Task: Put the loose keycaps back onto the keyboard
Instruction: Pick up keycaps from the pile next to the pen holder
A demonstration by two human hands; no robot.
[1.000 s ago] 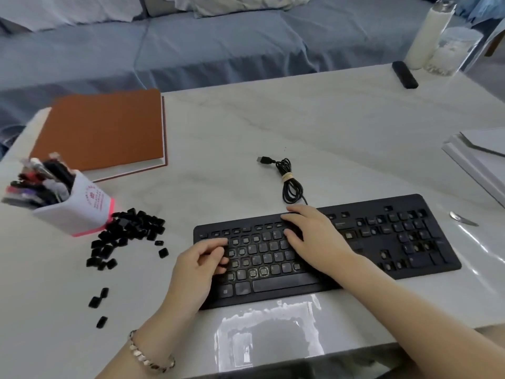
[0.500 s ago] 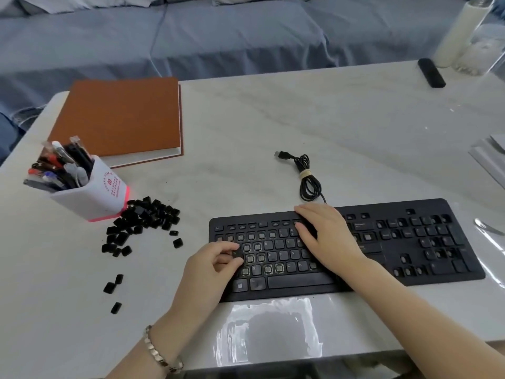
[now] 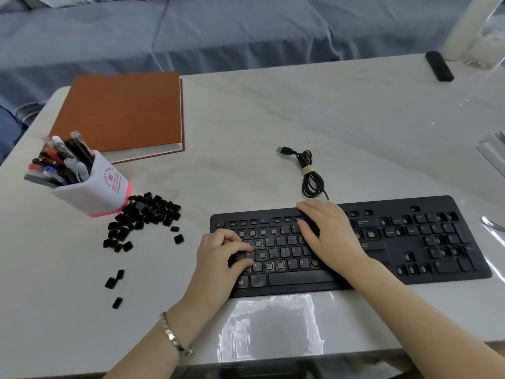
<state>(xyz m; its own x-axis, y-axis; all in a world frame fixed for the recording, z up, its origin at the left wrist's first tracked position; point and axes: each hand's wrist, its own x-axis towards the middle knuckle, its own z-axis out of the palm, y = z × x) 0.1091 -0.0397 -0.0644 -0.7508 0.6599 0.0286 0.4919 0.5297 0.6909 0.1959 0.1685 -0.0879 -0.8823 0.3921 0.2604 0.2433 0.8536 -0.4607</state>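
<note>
A black keyboard (image 3: 410, 242) lies near the table's front edge, with several bare key sockets in its left half and number pad. My left hand (image 3: 218, 258) is curled over the keyboard's left letter rows, its thumb and fingertips pinching a dark keycap down onto the board. Flat on the middle of the keyboard lies my right hand (image 3: 330, 236), fingers straight. A pile of loose black keycaps (image 3: 147, 212) sits on the table left of the keyboard. A few stray keycaps (image 3: 114, 280) lie nearer the front.
A white pen holder (image 3: 95, 187) stands just behind the keycap pile, and a brown notebook (image 3: 123, 113) lies behind that. The keyboard's coiled USB cable (image 3: 308, 173) rests behind the keyboard. Far right are a black bar (image 3: 439, 66), a white bottle (image 3: 461, 28) and a metal utensil (image 3: 492, 224).
My left hand has shifted slightly toward me over the left keys and its fingers have curled tighter. My right hand stays flat in place. My head has turned a little left.
</note>
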